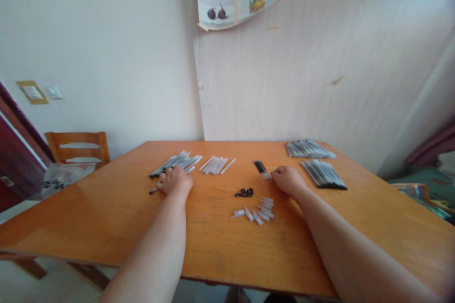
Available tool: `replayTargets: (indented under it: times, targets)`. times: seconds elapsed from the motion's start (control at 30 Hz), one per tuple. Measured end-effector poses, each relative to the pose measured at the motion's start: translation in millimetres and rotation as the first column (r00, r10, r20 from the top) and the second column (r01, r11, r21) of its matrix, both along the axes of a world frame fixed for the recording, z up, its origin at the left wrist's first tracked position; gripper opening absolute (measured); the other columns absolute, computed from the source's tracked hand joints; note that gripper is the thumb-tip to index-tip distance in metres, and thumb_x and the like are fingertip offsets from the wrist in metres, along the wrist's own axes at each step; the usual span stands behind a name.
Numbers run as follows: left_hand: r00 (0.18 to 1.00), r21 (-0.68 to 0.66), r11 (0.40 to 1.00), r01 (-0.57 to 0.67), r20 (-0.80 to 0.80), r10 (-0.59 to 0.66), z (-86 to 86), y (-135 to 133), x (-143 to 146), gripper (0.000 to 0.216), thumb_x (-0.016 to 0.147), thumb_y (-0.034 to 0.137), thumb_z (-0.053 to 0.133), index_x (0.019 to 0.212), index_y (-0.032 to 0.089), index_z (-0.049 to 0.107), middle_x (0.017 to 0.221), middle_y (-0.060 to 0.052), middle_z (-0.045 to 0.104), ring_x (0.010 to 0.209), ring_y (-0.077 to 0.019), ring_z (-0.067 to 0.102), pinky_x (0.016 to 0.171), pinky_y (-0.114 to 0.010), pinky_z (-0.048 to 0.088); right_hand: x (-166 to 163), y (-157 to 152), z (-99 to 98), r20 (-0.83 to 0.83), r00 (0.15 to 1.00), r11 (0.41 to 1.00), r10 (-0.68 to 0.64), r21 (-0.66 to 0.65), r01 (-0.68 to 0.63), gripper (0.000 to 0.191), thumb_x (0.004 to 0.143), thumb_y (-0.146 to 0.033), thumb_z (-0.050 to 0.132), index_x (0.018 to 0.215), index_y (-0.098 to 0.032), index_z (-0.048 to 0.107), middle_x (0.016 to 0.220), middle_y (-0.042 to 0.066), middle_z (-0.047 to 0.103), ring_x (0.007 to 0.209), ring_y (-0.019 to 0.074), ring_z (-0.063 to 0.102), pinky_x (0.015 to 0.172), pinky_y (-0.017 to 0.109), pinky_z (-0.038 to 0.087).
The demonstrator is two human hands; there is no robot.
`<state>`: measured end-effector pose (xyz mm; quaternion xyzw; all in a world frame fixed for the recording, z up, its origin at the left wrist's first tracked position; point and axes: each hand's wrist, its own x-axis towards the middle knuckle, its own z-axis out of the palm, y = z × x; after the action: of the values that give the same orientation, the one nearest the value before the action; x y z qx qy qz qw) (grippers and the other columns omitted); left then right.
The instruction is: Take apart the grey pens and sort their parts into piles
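My left hand is over the near side of a pile of grey-white capped pens, fingers curled. From under its fingers a black-ended pen sticks out to the left; the grip is partly hidden. My right hand is closed on the table, its fingertips beside a few slim black rods with pale ends. What those fingers pinch, if anything, cannot be made out. Between the hands lie a row of white tubes, small black caps and several clear plastic pieces with thin tips.
Two bundles of grey pens lie on the right, a far bundle and a nearer bundle with black ends. The wooden table meets the wall at the back. A wooden chair with a plastic bag stands left.
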<state>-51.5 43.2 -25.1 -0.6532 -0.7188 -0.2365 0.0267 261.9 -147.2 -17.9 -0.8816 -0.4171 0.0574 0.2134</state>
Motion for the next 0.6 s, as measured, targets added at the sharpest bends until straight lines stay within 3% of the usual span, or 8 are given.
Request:
replayTargets:
  times: [0.6]
  targets:
    - [1.0, -0.023, 1.0, -0.013, 0.018, 0.013, 2.3, -1.9, 0.6, 0.031, 0.079, 0.03, 0.046, 0.102, 0.022, 0.066, 0.122, -0.018, 0.056, 0.117, -0.0389, 0.044, 0.09, -0.059, 0.036, -0.7, 0.6, 0.2, -0.012, 1.0, 1.0, 0.008, 0.01, -0.008, 0.031, 0.081, -0.041, 0.05, 0.08, -0.017, 0.07, 0.087, 0.012, 0.072, 0.08, 0.0213, 0.064, 0.061, 0.026, 0.038]
